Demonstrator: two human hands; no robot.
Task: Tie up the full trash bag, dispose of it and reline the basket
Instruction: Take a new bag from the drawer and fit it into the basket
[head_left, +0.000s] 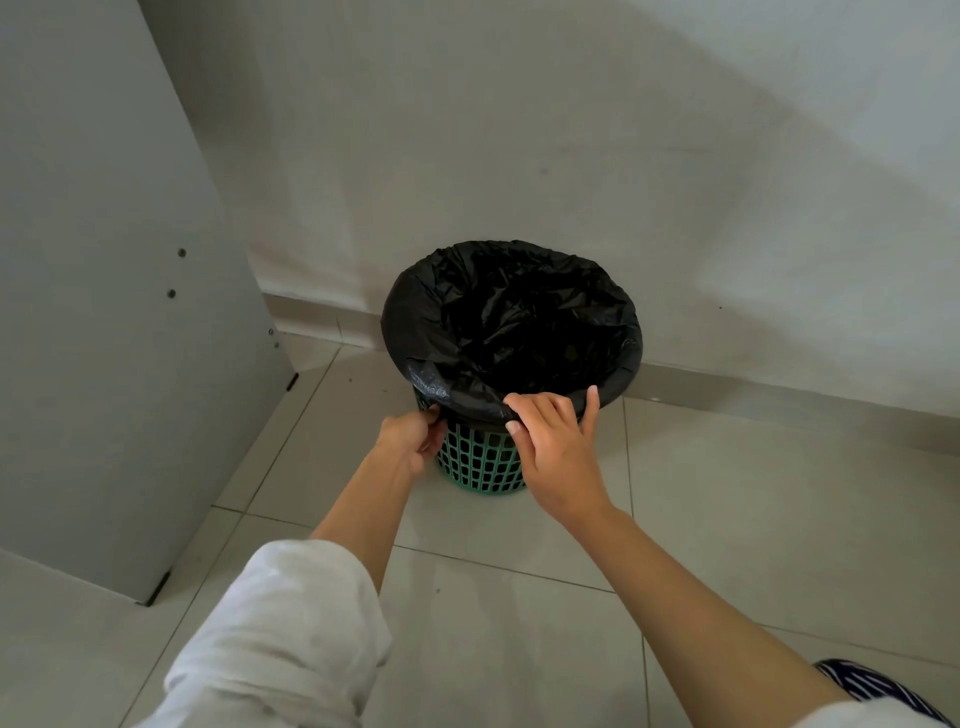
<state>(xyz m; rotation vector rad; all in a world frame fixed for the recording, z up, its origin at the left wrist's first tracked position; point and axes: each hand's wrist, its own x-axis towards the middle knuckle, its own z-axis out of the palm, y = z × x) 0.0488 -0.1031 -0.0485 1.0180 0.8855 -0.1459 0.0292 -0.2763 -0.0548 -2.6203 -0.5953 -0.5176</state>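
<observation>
Black bag (519, 312) lining green basket (483, 462), left hand (410, 436) pinching edge

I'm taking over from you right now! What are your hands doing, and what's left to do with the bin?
Left hand: pinches the folded edge of the black bag at the near-left rim.
Right hand: fingers curled over that edge, near-right.
The bag lines the green basket, which stands on the floor tiles by the wall.
Done: unclear; I cannot tell if this bag is full or a fresh liner.
Left: if full, lift, tie, dispose, reline; if fresh, just seat the edge.
</observation>
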